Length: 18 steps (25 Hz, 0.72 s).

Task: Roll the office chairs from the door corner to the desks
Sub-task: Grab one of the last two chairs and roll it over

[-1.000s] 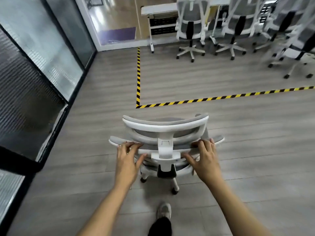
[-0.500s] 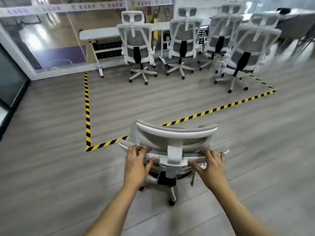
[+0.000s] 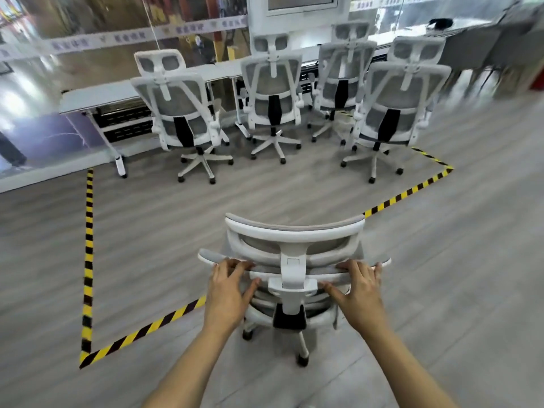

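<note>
A white office chair (image 3: 294, 240) with grey mesh stands right in front of me, its back toward me. My left hand (image 3: 228, 290) grips the top edge of the backrest on the left of the headrest post. My right hand (image 3: 360, 290) holds the same edge on the right. The chair's wheels sit on the yellow-black floor tape (image 3: 141, 331). Ahead, a long white desk (image 3: 97, 97) runs along the glass wall.
Several matching white chairs (image 3: 179, 104) stand in a row at the desk, inside the taped rectangle. One chair (image 3: 394, 104) on the right stands nearer to me. Open grey floor lies between my chair and the row. Grey chairs stand blurred at the far right.
The view swung right and away from the dark glass door. The chair rolled forward onto the tape line, and the desk row is now much closer. Both hands kept their hold.
</note>
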### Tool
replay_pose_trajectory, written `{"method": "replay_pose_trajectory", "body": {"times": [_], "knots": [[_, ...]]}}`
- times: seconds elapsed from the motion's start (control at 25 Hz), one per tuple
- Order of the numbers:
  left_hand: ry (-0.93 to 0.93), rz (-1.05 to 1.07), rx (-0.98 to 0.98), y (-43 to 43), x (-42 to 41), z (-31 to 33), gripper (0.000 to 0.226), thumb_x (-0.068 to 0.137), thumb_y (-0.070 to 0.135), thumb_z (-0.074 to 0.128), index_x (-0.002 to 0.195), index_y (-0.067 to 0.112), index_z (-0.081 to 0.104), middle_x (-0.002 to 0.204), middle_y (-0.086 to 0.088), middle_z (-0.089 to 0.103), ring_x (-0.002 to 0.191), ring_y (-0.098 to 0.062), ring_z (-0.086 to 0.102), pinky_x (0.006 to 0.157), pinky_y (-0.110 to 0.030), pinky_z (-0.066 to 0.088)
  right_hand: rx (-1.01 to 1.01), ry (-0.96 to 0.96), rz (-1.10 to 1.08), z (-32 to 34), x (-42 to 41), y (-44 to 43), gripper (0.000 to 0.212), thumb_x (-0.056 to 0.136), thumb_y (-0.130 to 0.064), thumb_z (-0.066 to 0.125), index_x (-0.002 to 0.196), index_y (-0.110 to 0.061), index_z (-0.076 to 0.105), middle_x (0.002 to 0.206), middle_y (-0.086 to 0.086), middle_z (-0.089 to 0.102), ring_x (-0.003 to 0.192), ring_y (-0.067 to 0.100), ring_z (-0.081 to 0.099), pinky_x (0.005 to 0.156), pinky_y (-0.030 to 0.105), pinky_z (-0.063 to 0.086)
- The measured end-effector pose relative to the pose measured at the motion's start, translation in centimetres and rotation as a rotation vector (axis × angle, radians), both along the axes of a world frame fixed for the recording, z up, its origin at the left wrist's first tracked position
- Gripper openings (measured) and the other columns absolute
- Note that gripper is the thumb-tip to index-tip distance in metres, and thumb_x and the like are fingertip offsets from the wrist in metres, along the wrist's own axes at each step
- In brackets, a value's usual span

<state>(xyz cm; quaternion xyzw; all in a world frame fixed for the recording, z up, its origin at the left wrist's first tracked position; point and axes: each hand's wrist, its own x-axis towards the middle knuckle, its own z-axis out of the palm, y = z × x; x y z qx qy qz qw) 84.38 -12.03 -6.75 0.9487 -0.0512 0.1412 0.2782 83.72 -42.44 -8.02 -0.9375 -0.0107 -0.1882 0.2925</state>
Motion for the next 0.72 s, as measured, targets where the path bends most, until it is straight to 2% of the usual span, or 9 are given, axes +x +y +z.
{"method": "replay_pose_trajectory", "body": {"times": [0.16,0.24,0.4,0.52,0.72], "knots": [[0.026,0.004,-0.063,-4.0,14.5,0.3,0.027,0.092,0.037,0.063,0.118,0.034,0.063,0.115,0.003,0.052,0.111,-0.022,0.047,0.096,-0.044,0.047,-0.011,0.121,-0.008,1.0,14.6,-4.1,0.051,0.078,-0.063,0.071,0.108,-0.023,0.06,0.107,-0.005,0.063,0.114,0.02,0.056,0.122,0.051,0.014],[0.014,0.01,-0.076,-5.7,21.2,0.3,0.026,0.092,0.035,0.063,0.118,0.034,0.064,0.115,0.002,0.051,0.113,-0.023,0.046,0.097,-0.044,0.046,-0.04,0.103,0.0,0.9,21.3,-5.8,0.049,0.079,-0.06,0.073,0.109,-0.025,0.058,0.109,-0.005,0.062,0.116,0.02,0.054,0.122,0.049,0.014],[-0.01,0.043,-0.09,-8.0,34.9,-0.3,0.027,0.092,0.034,0.062,0.119,0.035,0.065,0.115,0.001,0.051,0.115,-0.024,0.045,0.097,-0.043,0.047,-0.04,0.095,0.025,0.2,35.4,-8.0,0.052,0.083,-0.067,0.064,0.112,-0.025,0.055,0.11,-0.007,0.059,0.117,0.018,0.053,0.122,0.049,0.013],[-0.018,0.055,-0.058,-9.9,45.3,0.0,0.028,0.092,0.03,0.063,0.12,0.032,0.066,0.117,-0.004,0.054,0.118,-0.027,0.046,0.101,-0.047,0.045,-0.102,0.111,0.006,0.3,45.7,-9.8,0.059,0.083,-0.076,0.051,0.113,-0.025,0.053,0.116,-0.004,0.06,0.12,0.022,0.054,0.12,0.052,0.019],[0.054,-0.035,0.11,-12.9,59.9,1.0,0.041,0.092,0.034,0.058,0.132,0.03,0.056,0.126,-0.005,0.05,0.127,-0.026,0.04,0.113,-0.05,0.032,-0.141,0.186,-0.131,0.9,60.1,-11.4,0.067,0.087,-0.077,0.039,0.129,-0.026,0.054,0.15,0.004,0.046,0.147,0.023,0.03,0.123,0.05,0.013]]}}
